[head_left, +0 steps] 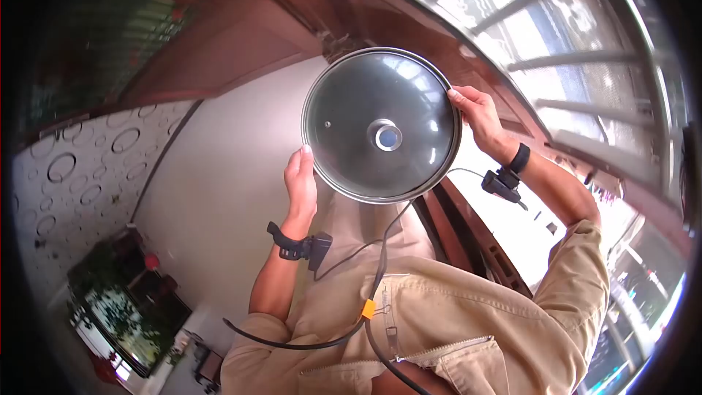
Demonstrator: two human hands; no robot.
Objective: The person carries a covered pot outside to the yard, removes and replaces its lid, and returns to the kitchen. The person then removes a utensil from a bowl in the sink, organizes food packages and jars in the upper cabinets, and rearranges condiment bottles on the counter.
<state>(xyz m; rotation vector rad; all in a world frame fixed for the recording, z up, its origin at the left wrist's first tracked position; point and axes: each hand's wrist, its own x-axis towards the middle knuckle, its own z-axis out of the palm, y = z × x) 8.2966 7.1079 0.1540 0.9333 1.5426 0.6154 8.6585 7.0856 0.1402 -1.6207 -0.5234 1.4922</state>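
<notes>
A round glass pot lid (358, 95) with a metal rim is held up in front of my body. At its centre is a metal fitting (386, 136) with a bluish middle, and a small vent hole shows to the left of that. My left hand (300, 183) grips the lid's lower left rim, the thumb at the edge. On the upper right rim my right hand (477, 111) is closed, its thumb lying over the edge. The fingers behind the lid are hidden on both sides.
Black straps with small devices sit on both wrists, and a black cable (382, 256) with an orange clip (368, 309) hangs over my tan shirt. A barred window (578, 66) is at right. Dark reddish wooden furniture (256, 44) stands ahead; the pale floor (212, 168) stretches left.
</notes>
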